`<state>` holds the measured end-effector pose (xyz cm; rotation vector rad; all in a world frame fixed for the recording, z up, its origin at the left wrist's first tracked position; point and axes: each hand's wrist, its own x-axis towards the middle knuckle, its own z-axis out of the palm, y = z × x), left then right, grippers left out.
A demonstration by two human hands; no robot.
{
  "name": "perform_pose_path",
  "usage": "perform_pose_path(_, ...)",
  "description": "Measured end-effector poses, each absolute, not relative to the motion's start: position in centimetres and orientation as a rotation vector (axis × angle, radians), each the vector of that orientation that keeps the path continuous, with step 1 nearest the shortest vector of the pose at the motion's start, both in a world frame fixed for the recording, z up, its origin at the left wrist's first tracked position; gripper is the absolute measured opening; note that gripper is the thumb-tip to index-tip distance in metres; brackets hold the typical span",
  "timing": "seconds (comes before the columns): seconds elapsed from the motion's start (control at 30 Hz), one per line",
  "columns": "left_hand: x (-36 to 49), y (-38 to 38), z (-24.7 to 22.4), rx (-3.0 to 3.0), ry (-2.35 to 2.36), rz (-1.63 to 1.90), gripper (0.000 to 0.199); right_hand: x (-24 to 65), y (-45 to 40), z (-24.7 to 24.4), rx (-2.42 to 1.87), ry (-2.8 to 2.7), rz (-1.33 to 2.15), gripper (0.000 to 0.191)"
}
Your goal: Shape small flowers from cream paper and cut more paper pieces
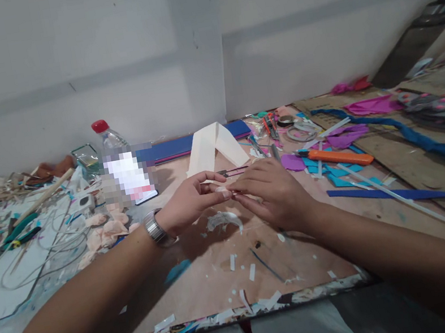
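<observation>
My left hand (194, 201) and my right hand (272, 192) meet over the middle of the table. Between the thumb and fingers of my left hand is a small whitish piece (221, 188), mostly hidden. The fingertips of my right hand are pinched together against it; whether they grip the same piece, I cannot tell. Just behind the fingers lies a pair of small snips (234, 172), partly covered by my right hand. A folded cream strip (204, 148) stands behind them. White smears (224, 220) mark the tabletop below my hands.
A lit phone (132, 178) leans by a red-capped bottle (107, 134). Pliers (19, 232) and wire lie left among scraps. An orange utility knife (339, 156), blue strips (387, 196) and a white stick (409, 199) lie right. Paper bits line the front edge.
</observation>
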<state>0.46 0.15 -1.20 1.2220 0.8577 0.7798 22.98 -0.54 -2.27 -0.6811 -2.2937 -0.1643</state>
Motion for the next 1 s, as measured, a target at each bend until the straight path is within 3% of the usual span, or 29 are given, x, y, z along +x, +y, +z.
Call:
perform_pose_path(0.17,0.43,0.19,-1.34,1.269,0.872,0.781,0.034,23.23,-0.39,-2.39,-0.705,-2.301,-0.188,0.009)
perform_pose_path(0.33,0.48,0.29,-1.47,1.305,0.833,0.769,0.030,23.12,-0.48,-2.48,-0.701,-2.349,-0.147,0.026)
perform_pose_path(1.0,0.44,0.24,-1.51,1.415,0.838,0.654,0.030,22.95,-0.28,-2.79,-0.753,-2.325,0.042,0.014)
